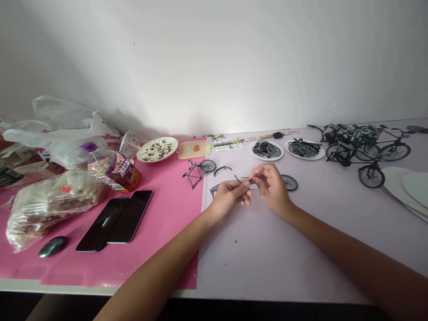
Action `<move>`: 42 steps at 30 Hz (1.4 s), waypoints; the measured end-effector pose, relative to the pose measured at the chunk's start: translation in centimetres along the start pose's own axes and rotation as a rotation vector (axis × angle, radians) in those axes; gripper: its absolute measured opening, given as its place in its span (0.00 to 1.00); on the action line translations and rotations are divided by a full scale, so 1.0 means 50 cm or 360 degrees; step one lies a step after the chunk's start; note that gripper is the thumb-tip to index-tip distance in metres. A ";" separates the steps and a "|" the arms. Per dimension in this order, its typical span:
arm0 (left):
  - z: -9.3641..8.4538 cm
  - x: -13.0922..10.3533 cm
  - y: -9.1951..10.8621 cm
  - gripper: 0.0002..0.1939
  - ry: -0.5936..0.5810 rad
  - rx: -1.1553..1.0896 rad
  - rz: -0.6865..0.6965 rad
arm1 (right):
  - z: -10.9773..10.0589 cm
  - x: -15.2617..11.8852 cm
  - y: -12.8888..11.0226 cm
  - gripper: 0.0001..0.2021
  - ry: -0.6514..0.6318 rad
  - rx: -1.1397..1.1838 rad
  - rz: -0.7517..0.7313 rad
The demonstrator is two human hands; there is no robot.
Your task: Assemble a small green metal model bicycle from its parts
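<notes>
My left hand (230, 198) and my right hand (271, 187) meet over the pale part of the table, fingers pinched together. Between them is a thin dark rod-like part (237, 179), one end sticking out beyond my left fingertips; its exact kind is hidden. Just past my right hand lies a small model bicycle wheel (289, 183), partly covered by it. A partly built model bicycle (197, 171) rests left of my hands on the pink sheet. Near it is a curved dark mudguard-like piece (223, 169). Another dark part (214, 191) shows behind my left hand.
Plates of white pieces (158, 149), black wheels (266, 150) and dark parts (305, 148) line the back. Assembled model bicycles (368, 147) crowd the right, beside white plates (409, 189). Left are a drink bottle (112, 171), phones (115, 220), a mouse-like object (52, 246) and bags (53, 200).
</notes>
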State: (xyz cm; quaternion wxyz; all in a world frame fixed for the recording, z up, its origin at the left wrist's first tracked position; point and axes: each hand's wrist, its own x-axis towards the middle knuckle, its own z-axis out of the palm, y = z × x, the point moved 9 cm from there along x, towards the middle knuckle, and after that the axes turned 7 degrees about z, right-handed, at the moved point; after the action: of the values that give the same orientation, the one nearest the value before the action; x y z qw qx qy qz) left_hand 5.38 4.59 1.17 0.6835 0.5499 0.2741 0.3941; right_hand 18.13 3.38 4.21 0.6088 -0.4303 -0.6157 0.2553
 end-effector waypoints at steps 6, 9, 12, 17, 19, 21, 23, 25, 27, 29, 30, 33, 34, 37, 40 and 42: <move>0.003 -0.001 0.003 0.25 -0.0024 0.0024 -0.0008 | -0.001 0.001 -0.013 0.04 -0.0004 -0.0060 -0.0009; 0.002 -0.001 0.012 0.25 -0.0001 0.0156 0.0086 | -0.003 0.002 -0.008 0.06 0.0007 -0.0051 0.0032; -0.002 -0.002 0.018 0.23 0.0047 0.0313 0.0190 | -0.002 0.003 0.000 0.07 -0.0007 -0.0019 0.0061; -0.010 -0.007 0.030 0.16 0.0059 0.0787 0.0363 | 0.001 0.002 0.018 0.09 -0.0019 0.0053 0.0114; -0.010 -0.010 0.041 0.15 0.0049 0.1030 0.0453 | 0.001 0.001 0.025 0.10 -0.0020 0.0052 0.0147; -0.010 -0.012 0.051 0.15 0.0043 0.1222 0.0512 | 0.001 0.001 0.031 0.10 -0.0021 0.0042 0.0185; -0.008 -0.014 0.057 0.15 0.0027 0.1313 0.0543 | -0.002 0.001 0.033 0.10 -0.0001 0.0042 0.0207; -0.005 -0.015 0.058 0.15 0.0005 0.1325 0.0553 | -0.004 0.002 0.031 0.10 0.0019 0.0038 0.0205; -0.005 -0.014 0.054 0.14 0.0003 0.1299 0.0538 | -0.005 0.005 0.027 0.09 0.0015 0.0021 0.0183; -0.009 -0.012 0.043 0.14 0.0023 0.1221 0.0488 | -0.004 0.009 0.024 0.07 -0.0019 -0.0033 0.0164; -0.012 -0.011 0.036 0.15 0.0040 0.1154 0.0450 | -0.003 0.011 0.024 0.06 -0.0043 -0.0065 0.0162; -0.021 -0.007 0.015 0.16 0.0099 0.0904 0.0333 | -0.001 0.018 0.030 0.04 -0.0124 -0.0173 0.0185; -0.024 -0.006 0.011 0.16 0.0129 0.0847 0.0310 | -0.002 0.021 0.032 0.04 -0.0142 -0.0206 0.0191; -0.037 -0.006 0.011 0.18 0.0271 0.0822 0.0308 | -0.012 0.033 0.033 0.04 -0.0173 -0.0313 0.0117; -0.051 -0.007 0.016 0.14 0.0397 0.0883 0.0319 | -0.031 0.048 0.027 0.06 -0.0171 -0.0512 -0.0099; -0.056 -0.006 0.018 0.13 0.0426 0.0915 0.0320 | -0.043 0.058 0.036 0.08 -0.0184 -0.0720 -0.0194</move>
State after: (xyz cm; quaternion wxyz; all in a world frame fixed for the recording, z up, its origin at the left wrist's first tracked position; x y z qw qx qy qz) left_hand 2.73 5.91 1.33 0.4159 0.6879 0.4060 0.4348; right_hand 20.92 6.26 4.52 0.4750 -0.5023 -0.7159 0.0979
